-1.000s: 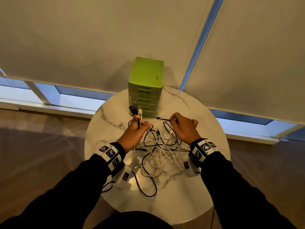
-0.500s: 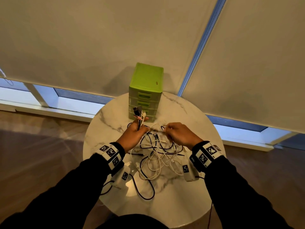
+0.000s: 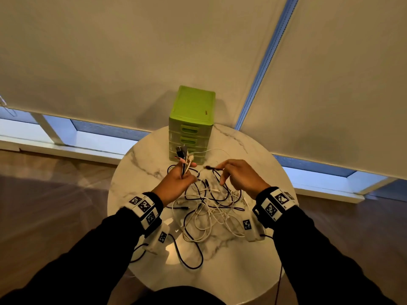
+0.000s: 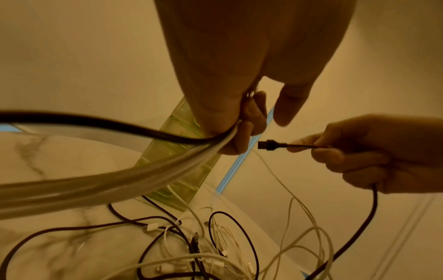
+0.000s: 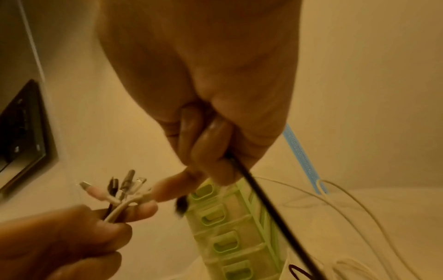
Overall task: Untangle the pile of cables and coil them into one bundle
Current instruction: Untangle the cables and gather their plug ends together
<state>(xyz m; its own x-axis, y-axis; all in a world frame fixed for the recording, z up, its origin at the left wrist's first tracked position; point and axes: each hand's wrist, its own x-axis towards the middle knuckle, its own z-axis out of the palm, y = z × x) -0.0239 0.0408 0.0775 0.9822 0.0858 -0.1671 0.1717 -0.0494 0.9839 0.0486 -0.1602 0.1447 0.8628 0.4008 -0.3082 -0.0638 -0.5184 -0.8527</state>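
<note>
We look down from the head at the whole surface [image 3: 253, 269]; both wrist views sit close, facing its far edge, sharing the drawers [image 3: 189, 137] and cables [image 3: 211, 208].

Cable pile [image 3: 211, 208] on round table [image 3: 253, 271], below both hands; drawer unit [image 3: 190, 128] behind the held plugs [image 3: 184, 155].

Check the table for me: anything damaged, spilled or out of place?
Nothing damaged or spilled. The cables are a tangled pile on the table, as expected; one black loop strays toward the near edge.
</note>
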